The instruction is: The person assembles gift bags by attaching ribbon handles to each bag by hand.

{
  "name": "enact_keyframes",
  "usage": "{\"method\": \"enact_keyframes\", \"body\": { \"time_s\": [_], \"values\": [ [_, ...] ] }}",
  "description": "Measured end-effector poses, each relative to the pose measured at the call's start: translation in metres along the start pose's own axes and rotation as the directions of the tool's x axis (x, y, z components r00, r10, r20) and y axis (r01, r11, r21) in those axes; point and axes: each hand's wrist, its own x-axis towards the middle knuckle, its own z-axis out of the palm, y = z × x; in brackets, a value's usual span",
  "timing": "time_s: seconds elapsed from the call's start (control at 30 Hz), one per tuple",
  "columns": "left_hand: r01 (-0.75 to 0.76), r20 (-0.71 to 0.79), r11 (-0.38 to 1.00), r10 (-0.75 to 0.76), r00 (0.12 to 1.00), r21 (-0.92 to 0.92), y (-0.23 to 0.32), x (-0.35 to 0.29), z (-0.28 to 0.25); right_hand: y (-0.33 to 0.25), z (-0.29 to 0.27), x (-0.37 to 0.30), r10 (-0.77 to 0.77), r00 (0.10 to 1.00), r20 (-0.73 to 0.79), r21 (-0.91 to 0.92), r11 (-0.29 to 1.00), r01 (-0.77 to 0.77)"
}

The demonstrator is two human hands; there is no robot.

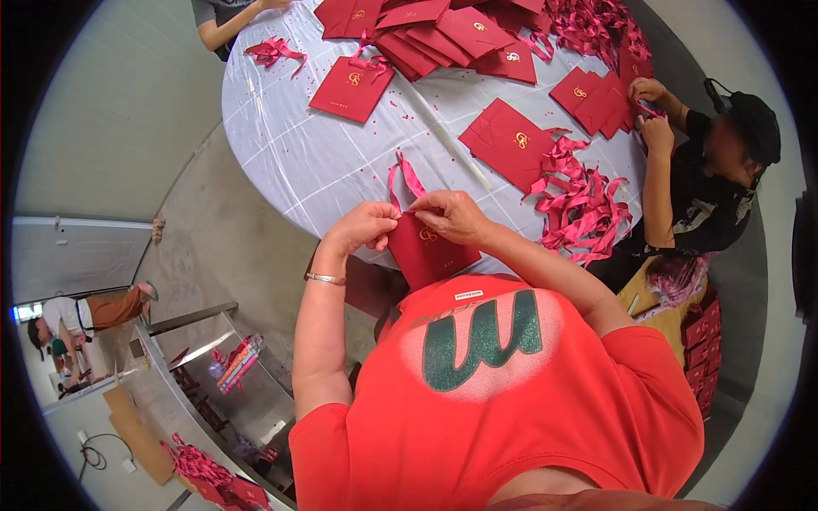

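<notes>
The bag is at the table's near edge, its top pinched by left hand and right hand beside the ribbon. It looks light, stiffish, easily creased; the ribbon seems soft, slippery. Best held by the rim, with fingertips.

Your left hand and right hand nearly meet, thumbs and fingers pinched, backs showing. Left forearm runs up-frame, wrist bent inward. Right forearm slants in from the right, elbow bent.
</notes>
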Motion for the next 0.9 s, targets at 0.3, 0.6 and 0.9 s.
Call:
{"method": "enact_keyframes", "body": {
  "time_s": [0.3, 0.6, 0.9],
  "values": [
    [-0.007, 0.074, 0.996, 0.014, 0.997, -0.087, -0.001, -0.004, 0.0, -0.002, -0.004, 0.01, 0.08, 0.995, 0.065, -0.176, 0.982, -0.067],
    [-0.038, 0.033, 0.995, 0.041, 0.999, -0.093, 0.001, -0.008, 0.006, 0.003, -0.005, 0.008, 0.075, 0.995, 0.064, -0.097, 0.993, -0.069],
    [-0.104, -0.036, 0.993, 0.102, 0.994, -0.053, -0.002, -0.011, 0.01, -0.021, -0.006, -0.01, -0.185, 0.982, -0.037, -0.228, 0.958, 0.172]
  ]
}}
